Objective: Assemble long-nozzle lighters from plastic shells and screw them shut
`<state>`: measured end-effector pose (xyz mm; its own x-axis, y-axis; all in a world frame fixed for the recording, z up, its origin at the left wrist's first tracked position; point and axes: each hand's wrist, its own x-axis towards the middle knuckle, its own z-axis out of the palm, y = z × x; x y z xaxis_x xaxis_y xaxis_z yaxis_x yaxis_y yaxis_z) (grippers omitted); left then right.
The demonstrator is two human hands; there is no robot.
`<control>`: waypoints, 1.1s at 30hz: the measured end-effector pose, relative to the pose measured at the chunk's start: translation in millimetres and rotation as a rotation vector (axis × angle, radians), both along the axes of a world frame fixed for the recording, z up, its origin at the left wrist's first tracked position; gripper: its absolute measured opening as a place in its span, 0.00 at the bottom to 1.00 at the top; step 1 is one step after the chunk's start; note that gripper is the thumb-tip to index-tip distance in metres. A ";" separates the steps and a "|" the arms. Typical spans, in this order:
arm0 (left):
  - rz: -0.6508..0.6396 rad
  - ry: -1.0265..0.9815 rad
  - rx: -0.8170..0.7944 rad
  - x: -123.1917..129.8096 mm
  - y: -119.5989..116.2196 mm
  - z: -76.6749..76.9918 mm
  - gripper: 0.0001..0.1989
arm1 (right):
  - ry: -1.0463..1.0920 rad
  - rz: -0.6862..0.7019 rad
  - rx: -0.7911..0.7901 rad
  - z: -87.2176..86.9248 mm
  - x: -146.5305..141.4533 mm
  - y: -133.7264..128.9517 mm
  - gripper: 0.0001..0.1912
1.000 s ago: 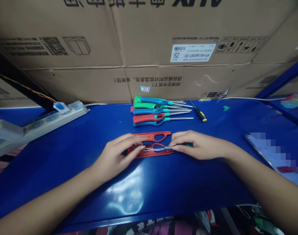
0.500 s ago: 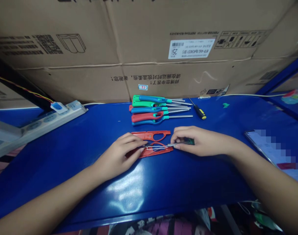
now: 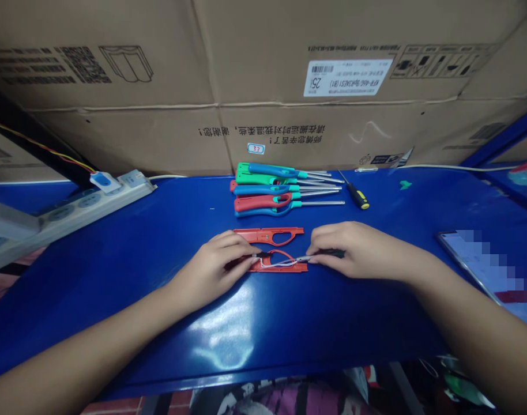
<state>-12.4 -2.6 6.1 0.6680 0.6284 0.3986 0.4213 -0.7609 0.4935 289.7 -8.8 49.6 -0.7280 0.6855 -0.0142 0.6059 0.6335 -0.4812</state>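
Note:
Two red casing halves lie at the middle of the blue table: the upper half (image 3: 270, 235) and the lower half (image 3: 285, 268), which has white wires (image 3: 274, 263) over it. My left hand (image 3: 222, 262) pinches a small black part (image 3: 261, 254) at the left end of the lower half. In my right hand (image 3: 341, 251) is a thin metal tool (image 3: 304, 259) with a dark handle, its tip among the wires. The fingers of my left hand cover the left ends of both halves.
Several assembled lighters (image 3: 267, 189) are piled behind the halves, beside a black and yellow screwdriver (image 3: 357, 196). A power strip (image 3: 86, 210) lies at the left, a phone (image 3: 484, 271) at the right. A cardboard box (image 3: 263, 69) stands behind.
The view has shifted slightly. The wires over the lower half have changed shape, and the tool in my right hand now points further left across them.

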 end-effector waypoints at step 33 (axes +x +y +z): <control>0.089 -0.121 -0.076 4.8 -9.5 -2.3 0.08 | -0.109 -0.130 0.233 -4.3 -21.8 -22.2 0.17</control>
<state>-7.6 -12.0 3.7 0.5587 0.7143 0.4214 0.4194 -0.6817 0.5995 267.9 -30.9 45.3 -0.6370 0.7666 0.0810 0.7292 0.6333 -0.2593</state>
